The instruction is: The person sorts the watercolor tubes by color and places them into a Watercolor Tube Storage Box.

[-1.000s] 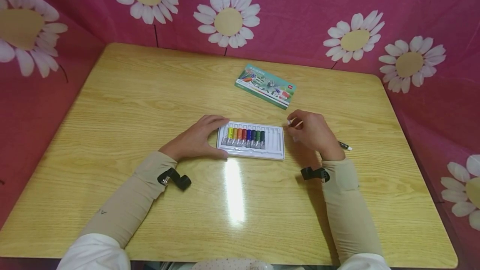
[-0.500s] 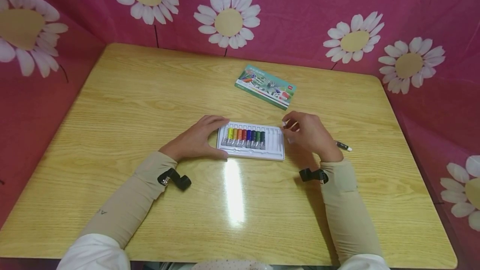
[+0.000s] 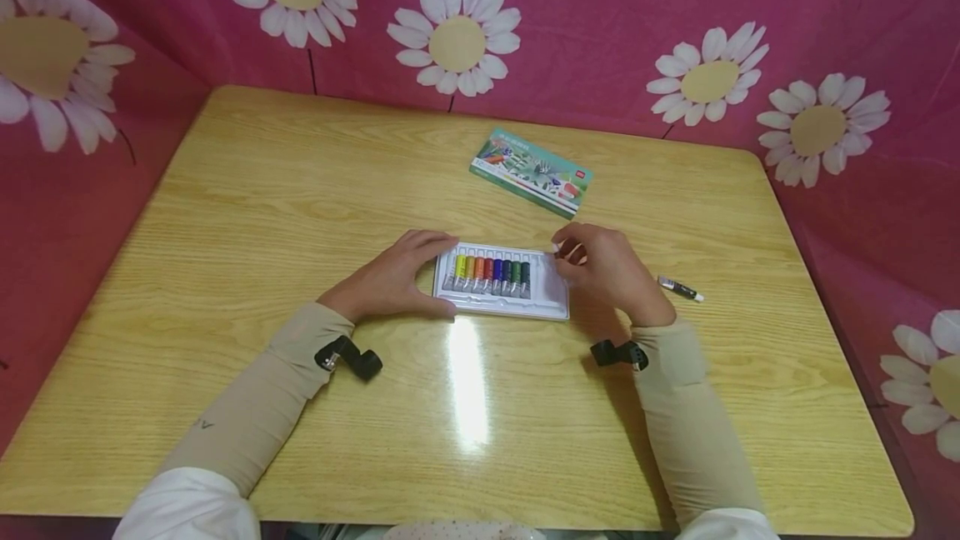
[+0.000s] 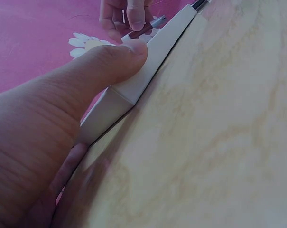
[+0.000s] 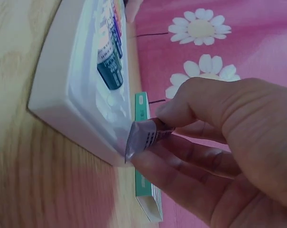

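A white plastic tray (image 3: 551, 308) with a row of coloured paint tubes (image 3: 488, 276) lies on the wooden table. My left hand (image 3: 393, 277) grips its left end, thumb along the near side and fingers at the far edge. Over the tray's right end, my right hand (image 3: 606, 272) pinches a paint tube between thumb and fingers. The right wrist view shows this tube (image 5: 145, 135) with a brownish body and a flat silver crimped end. Bare slots show in the tray beside the dark green tube (image 5: 111, 73). The held tube's cap is mostly hidden by fingers in the right wrist view.
Right of the right wrist, a black paint tube (image 3: 681, 288) with a white cap lies on the table. A green printed paint box (image 3: 531, 173) lies behind the tray. Pink cloth (image 3: 585, 15) with white daisies hangs around the table's back and sides.
My right hand has moved left with the paint tube, from beside the tray to over its right end. More of the black tube now shows. The left hand and tray have stayed put.
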